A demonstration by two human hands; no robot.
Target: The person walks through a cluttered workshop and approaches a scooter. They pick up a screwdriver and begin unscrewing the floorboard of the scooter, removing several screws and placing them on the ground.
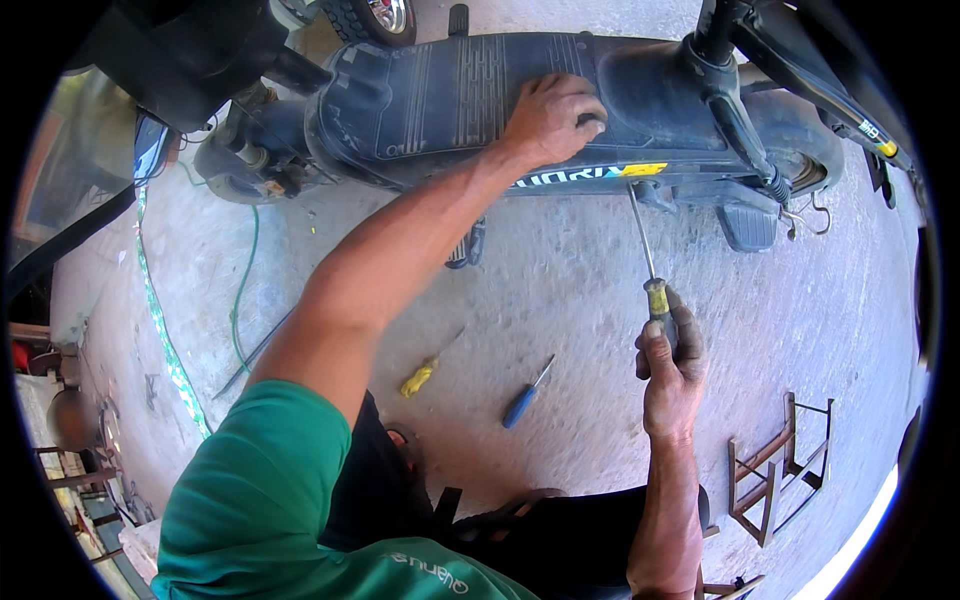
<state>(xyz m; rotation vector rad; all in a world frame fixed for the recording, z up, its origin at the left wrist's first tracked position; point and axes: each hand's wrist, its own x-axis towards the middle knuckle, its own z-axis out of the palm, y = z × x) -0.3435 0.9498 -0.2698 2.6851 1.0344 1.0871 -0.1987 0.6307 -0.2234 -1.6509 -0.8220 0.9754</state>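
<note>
A black electric scooter or moped body (660, 95) with a ribbed footboard lies across the far side. My left hand (555, 115) rests on the footboard with its fingers curled in; anything inside them is hidden. My right hand (672, 345) grips the handle of a screwdriver (656, 290), yellowish and dark with a long metal shaft. The shaft points away from me, and its tip meets the lower side edge of the body beside a yellow sticker (642, 169).
A yellow-handled screwdriver (420, 377) and a blue-handled screwdriver (521, 406) lie on the concrete floor. A small metal-framed stool (775, 470) lies at right. A green cord (240, 310) and a patterned strap (160, 310) run along the left. A black pedal (747, 228) juts from the scooter.
</note>
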